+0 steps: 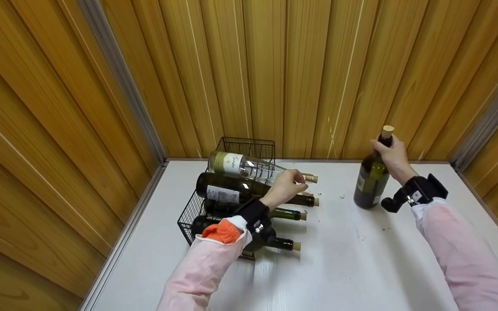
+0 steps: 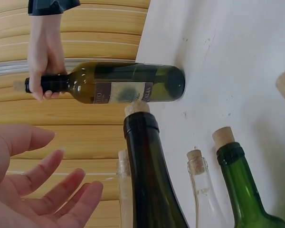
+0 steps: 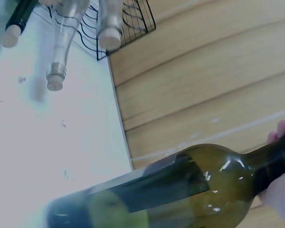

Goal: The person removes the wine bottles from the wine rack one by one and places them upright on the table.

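Head view showed us the right hand [image 1: 391, 155] wrapped around the neck of a corked, dark green wine bottle [image 1: 372, 182], which we saw upright near the back of the white bench [image 1: 327, 268], well apart from the black wire rack [image 1: 248, 138]. We could not tell whether its base touched down. On the rack we saw a clear bottle [image 1: 251, 169] and dark ones lying with their corks toward that bottle. Above these, we saw the left hand [image 1: 285, 188] holding nothing, its fingers loosely apart in the left wrist view.
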`<action>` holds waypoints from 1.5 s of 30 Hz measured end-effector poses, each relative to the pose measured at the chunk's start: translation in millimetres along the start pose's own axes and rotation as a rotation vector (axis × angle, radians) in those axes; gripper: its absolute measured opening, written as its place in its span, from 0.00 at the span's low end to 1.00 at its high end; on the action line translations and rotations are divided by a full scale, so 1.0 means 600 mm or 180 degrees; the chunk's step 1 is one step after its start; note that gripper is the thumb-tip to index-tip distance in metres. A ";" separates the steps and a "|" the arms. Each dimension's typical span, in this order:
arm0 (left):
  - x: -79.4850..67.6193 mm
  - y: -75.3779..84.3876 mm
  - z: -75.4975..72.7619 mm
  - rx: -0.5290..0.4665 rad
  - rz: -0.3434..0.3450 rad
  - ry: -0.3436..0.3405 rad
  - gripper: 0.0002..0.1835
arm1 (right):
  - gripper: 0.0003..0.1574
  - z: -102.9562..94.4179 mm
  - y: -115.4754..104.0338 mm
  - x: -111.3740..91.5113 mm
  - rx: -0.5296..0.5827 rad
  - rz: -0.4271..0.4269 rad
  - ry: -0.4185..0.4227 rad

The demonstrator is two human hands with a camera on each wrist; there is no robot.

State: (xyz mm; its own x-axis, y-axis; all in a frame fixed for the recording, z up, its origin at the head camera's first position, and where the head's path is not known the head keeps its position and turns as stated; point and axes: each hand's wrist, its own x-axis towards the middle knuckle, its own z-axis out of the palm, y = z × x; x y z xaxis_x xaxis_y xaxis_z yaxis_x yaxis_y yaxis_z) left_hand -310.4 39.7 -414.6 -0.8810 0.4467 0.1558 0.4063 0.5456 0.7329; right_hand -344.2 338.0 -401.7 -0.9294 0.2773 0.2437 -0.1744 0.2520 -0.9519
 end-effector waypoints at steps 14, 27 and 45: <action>-0.001 -0.001 -0.017 0.0020 -0.0057 0.0009 0.03 | 0.06 -0.016 0.011 0.016 0.0546 0.0036 0.0281; -0.009 -0.010 -0.018 -0.0025 -0.0102 0.0011 0.04 | 0.08 -0.031 0.018 0.027 0.0599 0.0290 0.0447; -0.008 -0.015 -0.024 0.0051 -0.0089 0.0019 0.03 | 0.10 -0.040 0.027 0.033 0.0747 0.0227 0.0209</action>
State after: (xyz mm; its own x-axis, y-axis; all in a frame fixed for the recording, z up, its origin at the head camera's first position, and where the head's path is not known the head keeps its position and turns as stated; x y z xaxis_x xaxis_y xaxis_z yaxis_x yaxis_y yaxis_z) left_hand -313.2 22.5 -412.6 -0.8935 0.4269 0.1393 0.3852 0.5691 0.7264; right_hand -357.9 369.7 -407.7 -0.9202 0.3483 0.1788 -0.1872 0.0096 -0.9823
